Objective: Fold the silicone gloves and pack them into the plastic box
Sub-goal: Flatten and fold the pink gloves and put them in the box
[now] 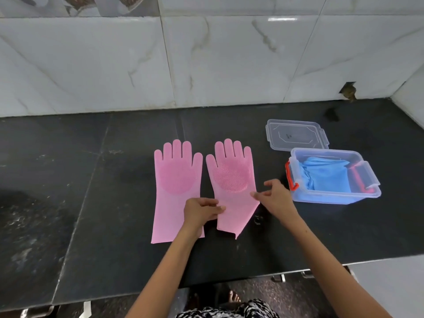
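Two pink silicone gloves lie flat, fingers pointing away, on the black counter. The left glove (176, 180) lies straight. The right glove (231, 177) is slightly tilted, its bristled palm up. My left hand (202, 211) pinches the left edge of the right glove's cuff. My right hand (275, 196) touches the cuff's right edge with thumb and fingertips. To the right stands the clear plastic box (369, 196) with red latches, open, holding a folded blue glove (325, 175).
The box's clear lid (297, 136) lies flat behind the box. A white tiled wall (206, 60) rises behind the counter and at the far right. The counter's front edge (298, 270) runs just before my body.
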Available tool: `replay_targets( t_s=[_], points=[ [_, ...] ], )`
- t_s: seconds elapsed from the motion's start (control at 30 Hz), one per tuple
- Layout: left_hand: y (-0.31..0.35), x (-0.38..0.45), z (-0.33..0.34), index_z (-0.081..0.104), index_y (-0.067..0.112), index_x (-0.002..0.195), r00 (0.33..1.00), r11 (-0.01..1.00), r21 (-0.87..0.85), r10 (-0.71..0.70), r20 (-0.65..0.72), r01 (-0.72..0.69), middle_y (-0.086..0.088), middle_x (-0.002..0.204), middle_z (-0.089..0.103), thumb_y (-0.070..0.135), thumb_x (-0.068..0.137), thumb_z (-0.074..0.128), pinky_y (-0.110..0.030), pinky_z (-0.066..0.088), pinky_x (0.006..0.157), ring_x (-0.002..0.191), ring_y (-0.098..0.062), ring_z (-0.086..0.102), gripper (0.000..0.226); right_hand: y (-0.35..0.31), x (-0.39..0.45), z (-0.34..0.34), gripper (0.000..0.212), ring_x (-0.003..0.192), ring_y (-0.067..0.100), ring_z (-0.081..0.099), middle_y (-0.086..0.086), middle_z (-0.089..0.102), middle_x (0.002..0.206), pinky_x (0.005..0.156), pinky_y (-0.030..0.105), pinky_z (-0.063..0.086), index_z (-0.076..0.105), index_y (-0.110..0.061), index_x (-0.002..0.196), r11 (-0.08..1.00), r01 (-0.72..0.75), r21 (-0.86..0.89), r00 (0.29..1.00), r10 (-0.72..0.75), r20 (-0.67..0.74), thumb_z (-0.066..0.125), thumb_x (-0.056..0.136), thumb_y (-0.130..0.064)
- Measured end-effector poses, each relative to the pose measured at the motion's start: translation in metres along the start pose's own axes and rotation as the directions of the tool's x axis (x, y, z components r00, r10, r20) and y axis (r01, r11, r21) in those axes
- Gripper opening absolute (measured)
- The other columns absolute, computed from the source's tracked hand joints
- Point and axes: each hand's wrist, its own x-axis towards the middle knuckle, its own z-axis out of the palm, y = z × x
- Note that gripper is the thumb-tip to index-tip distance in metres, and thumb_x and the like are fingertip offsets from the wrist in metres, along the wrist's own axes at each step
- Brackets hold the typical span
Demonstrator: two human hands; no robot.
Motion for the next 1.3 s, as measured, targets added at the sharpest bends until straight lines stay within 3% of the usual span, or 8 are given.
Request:
replay_targets(
  t_s=[0.23,0.3,0.4,0.6,0.87,1.0,1.2,1.3],
  points=[
    [-0.007,-0.002,0.008,0.072,0.003,0.102,0.971,0.952,0.253,0.208,-0.115,-0.174,-0.008,0.099,0.069,0.005,0.068,0.084,-0.003,0.045,0.046,0.069,-0.005,0.06,0.037,0.002,-0.003,0.006,0.038,0.073,0.011,0.061,-0.003,0.061,0.086,0.059,0.015,0.047,0.052,-0.014,0.114,0.986,0.066,0.154,0.997,-0.072,0.037,0.072,0.082,-0.014],
    [-0.006,-0.002,0.008,0.072,0.003,0.103,0.965,0.942,0.276,0.232,-0.121,-0.191,-0.008,0.1,0.069,0.005,0.068,0.084,-0.003,0.045,0.048,0.069,-0.006,0.06,0.037,-0.004,-0.003,0.004,0.034,0.073,0.014,0.063,-0.004,0.06,0.084,0.064,0.02,0.054,0.053,-0.014,0.111,0.979,0.159,0.125,0.987,-0.162,0.014,0.071,0.082,-0.011],
    [-0.009,-0.004,0.01,0.07,0.003,0.106,0.958,0.912,0.346,0.269,-0.1,-0.22,-0.009,0.106,0.068,0.007,0.07,0.083,-0.014,0.049,0.07,0.078,-0.015,0.063,0.038,-0.011,-0.001,0.0,0.026,0.073,0.013,0.06,0.0,0.062,0.089,0.077,0.027,0.056,0.057,-0.012,0.108,0.965,0.257,-0.053,0.964,-0.26,-0.063,0.069,0.084,-0.01],
    [-0.016,-0.008,0.007,0.065,0.006,0.117,0.941,0.801,0.529,0.338,-0.017,-0.279,-0.007,0.113,0.06,0.007,0.081,0.073,-0.023,0.048,0.09,0.087,-0.014,0.057,0.037,0.005,0.003,0.007,0.028,0.077,0.014,0.06,0.0,0.059,0.09,0.077,0.025,0.05,0.059,-0.011,0.108,0.974,0.135,-0.183,0.989,-0.144,-0.037,0.066,0.087,-0.029],
    [-0.029,-0.023,0.005,0.069,0.01,0.091,0.908,0.818,0.461,0.415,-0.062,-0.343,-0.005,0.096,0.065,-0.007,0.082,0.065,-0.026,0.056,0.081,0.081,-0.015,0.062,0.019,0.009,0.012,0.023,0.022,0.079,0.015,0.062,0.009,0.07,0.098,0.087,0.029,0.051,0.07,-0.008,0.102,0.989,0.123,-0.082,0.982,-0.134,-0.133,0.073,0.082,-0.014],
    [-0.034,-0.028,0.007,0.055,0.014,0.073,0.871,0.817,0.43,0.475,-0.126,-0.384,-0.005,0.075,0.06,-0.006,0.078,0.066,-0.039,0.057,0.069,0.072,-0.021,0.061,0.023,0.009,0.014,0.023,0.025,0.084,0.017,0.065,0.01,0.071,0.101,0.094,0.037,0.053,0.071,-0.007,0.106,0.99,0.133,-0.035,0.977,-0.137,-0.166,0.073,0.081,-0.011],
    [-0.03,-0.034,-0.006,0.062,0.016,0.086,0.834,0.768,0.441,0.547,-0.075,-0.464,0.002,0.087,0.065,0.005,0.082,0.07,-0.033,0.057,0.079,0.081,-0.012,0.062,0.014,0.018,0.01,0.026,0.023,0.081,0.014,0.063,0.008,0.072,0.099,0.093,0.035,0.054,0.071,-0.008,0.105,0.987,0.156,-0.034,0.969,-0.159,-0.19,0.072,0.082,-0.013],
    [-0.03,-0.035,-0.038,0.07,0.019,0.102,0.773,0.615,0.637,0.633,-0.047,-0.465,0.008,0.103,0.066,0.024,0.086,0.069,-0.021,0.048,0.079,0.096,-0.009,0.059,0.017,0.019,0.009,0.027,0.021,0.083,0.016,0.064,0.008,0.072,0.1,0.093,0.036,0.054,0.072,-0.008,0.105,0.987,0.155,-0.034,0.968,-0.159,-0.195,0.07,0.084,-0.013]
  ],
)
